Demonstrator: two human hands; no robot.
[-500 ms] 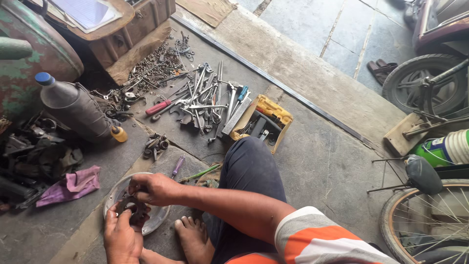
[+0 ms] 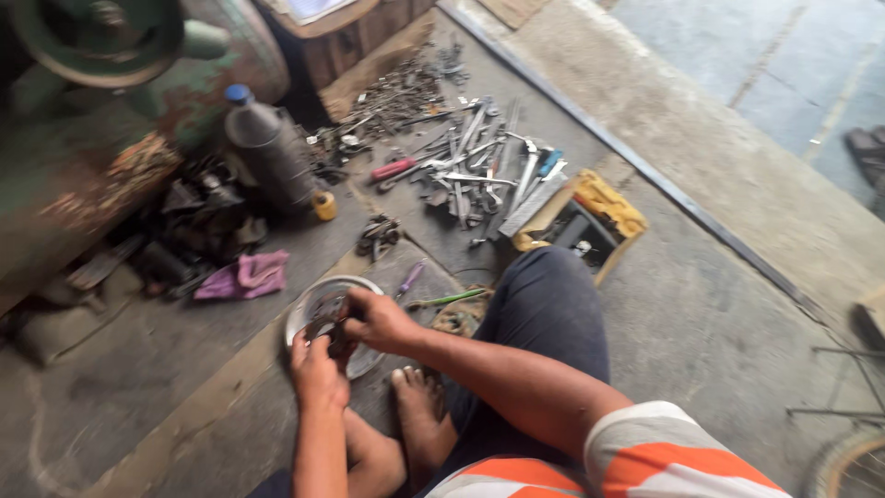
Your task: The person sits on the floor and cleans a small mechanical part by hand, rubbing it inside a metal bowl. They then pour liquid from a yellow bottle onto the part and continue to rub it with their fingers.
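Hands: left hand [image 2: 318, 369] and right hand [image 2: 378, 320] both closed round a small dark metal part [image 2: 329, 334], one gripping each side.
Part location: held just above the shallow metal dish [image 2: 304, 309] on the floor [image 2: 701, 314], probably so loose bits drop in.
Tools: spanners [image 2: 479, 171] spread on the floor beyond the knee, near enough to grab.
Rag: pink cloth [image 2: 247, 275] left of the dish.

Bowl [image 2: 304, 309] before feet [image 2: 419, 415]; rag [image 2: 247, 275] left of it; bottle [image 2: 269, 152], tools [image 2: 479, 171] beyond; toolbox [image 2: 618, 214] right.
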